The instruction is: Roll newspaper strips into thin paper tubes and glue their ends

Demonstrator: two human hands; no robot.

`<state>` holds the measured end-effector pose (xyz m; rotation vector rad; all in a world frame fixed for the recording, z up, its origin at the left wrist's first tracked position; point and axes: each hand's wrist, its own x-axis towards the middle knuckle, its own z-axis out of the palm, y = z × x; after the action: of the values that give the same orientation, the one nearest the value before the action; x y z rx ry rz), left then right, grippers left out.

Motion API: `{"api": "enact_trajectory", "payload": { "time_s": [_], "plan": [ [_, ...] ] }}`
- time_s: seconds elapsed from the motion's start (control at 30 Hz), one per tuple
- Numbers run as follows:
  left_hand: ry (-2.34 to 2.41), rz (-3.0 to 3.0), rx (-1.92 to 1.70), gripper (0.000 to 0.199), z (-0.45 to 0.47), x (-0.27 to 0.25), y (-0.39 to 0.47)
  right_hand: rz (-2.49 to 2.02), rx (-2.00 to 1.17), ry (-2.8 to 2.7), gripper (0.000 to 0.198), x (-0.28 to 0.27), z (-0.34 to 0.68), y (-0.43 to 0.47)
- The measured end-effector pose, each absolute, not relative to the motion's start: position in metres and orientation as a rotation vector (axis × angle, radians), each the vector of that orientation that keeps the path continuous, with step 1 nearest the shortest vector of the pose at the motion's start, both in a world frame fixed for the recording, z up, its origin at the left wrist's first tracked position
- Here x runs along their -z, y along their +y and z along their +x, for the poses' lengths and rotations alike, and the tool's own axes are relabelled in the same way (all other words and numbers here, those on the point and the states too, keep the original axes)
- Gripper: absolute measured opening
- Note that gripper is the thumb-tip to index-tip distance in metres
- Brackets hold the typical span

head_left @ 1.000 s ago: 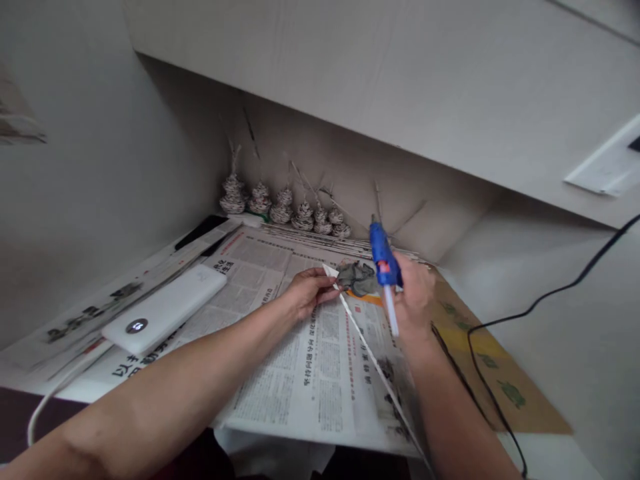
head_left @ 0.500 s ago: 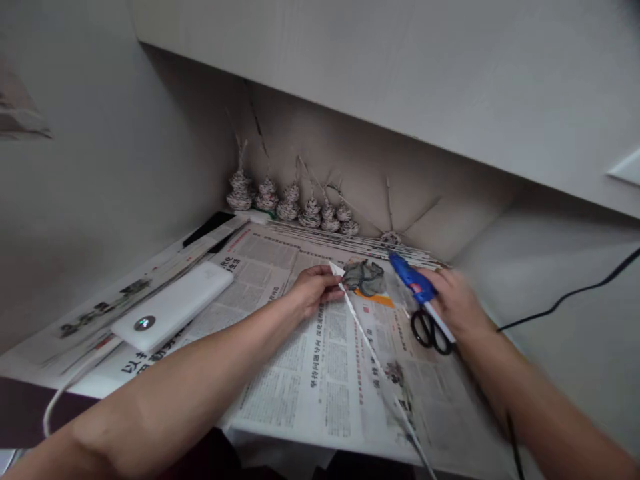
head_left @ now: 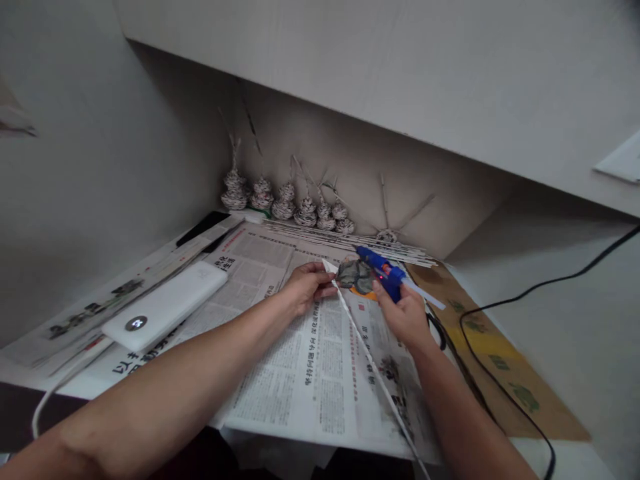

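Observation:
Between the fingertips of my left hand (head_left: 309, 287) is the pointed end of a long rolled paper strip (head_left: 367, 353), which runs down to the table's front edge. My right hand (head_left: 404, 312) is closed around the handle of a blue glue gun (head_left: 384, 268). A white glue stick (head_left: 426, 296) sticks out of the gun's back, and its nozzle points left, above the table. A crumpled grey cloth (head_left: 354, 275) lies between both hands, with something orange under it. Behind my right hand, black scissor handles (head_left: 437, 331) are partly hidden.
Newspaper sheets (head_left: 280, 373) cover the table. Several woven paper gourds (head_left: 285, 201) stand along the back wall, behind a row of paper rods (head_left: 345, 241). A white power bank (head_left: 167, 307) lies at left. Brown cardboard (head_left: 515, 380) and a black cord (head_left: 500, 301) are at right.
My right hand has lifted the glue gun off the right side and brought it left, close to my left hand. The scissors and cardboard show differently now. My left hand keeps its pinch.

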<state>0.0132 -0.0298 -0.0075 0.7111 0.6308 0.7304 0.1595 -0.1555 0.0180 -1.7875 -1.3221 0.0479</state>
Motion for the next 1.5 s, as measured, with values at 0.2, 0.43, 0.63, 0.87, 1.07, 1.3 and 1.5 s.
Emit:
{"api": "enact_trajectory", "payload": {
  "time_s": [0.2, 0.43, 0.63, 0.87, 1.07, 1.3, 1.5],
  "plan": [
    [0.651, 0.714, -0.774, 0.019, 0.012, 0.006, -0.024, -1.795, -0.121, -1.455, 0.030, -0.013, 0.151, -0.164],
    [0.645, 0.745, -0.825, 0.016, 0.011, 0.002, -0.022, -1.830, -0.106, -1.532, 0.027, -0.008, 0.154, -0.166],
    [0.612, 0.776, -0.835, 0.015, 0.011, 0.002, -0.024, -1.821, -0.112, -1.524, 0.030, -0.007, 0.151, -0.167],
    [0.551, 0.790, -0.832, 0.017, 0.010, 0.003, -0.024, -1.807, -0.106, -1.546, 0.027, -0.007, 0.151, -0.167],
    [0.554, 0.781, -0.828, 0.018, 0.009, 0.000, -0.027, -1.852, -0.083, -1.568, 0.030, -0.010, 0.149, -0.167],
    [0.555, 0.780, -0.827, 0.019, 0.010, 0.000, -0.027, -1.862, -0.042, -1.607, 0.031, -0.013, 0.146, -0.167],
    [0.563, 0.780, -0.829, 0.020, 0.010, 0.001, -0.026, -1.866, -0.100, -1.544, 0.032, -0.013, 0.147, -0.167]
  ]
}}
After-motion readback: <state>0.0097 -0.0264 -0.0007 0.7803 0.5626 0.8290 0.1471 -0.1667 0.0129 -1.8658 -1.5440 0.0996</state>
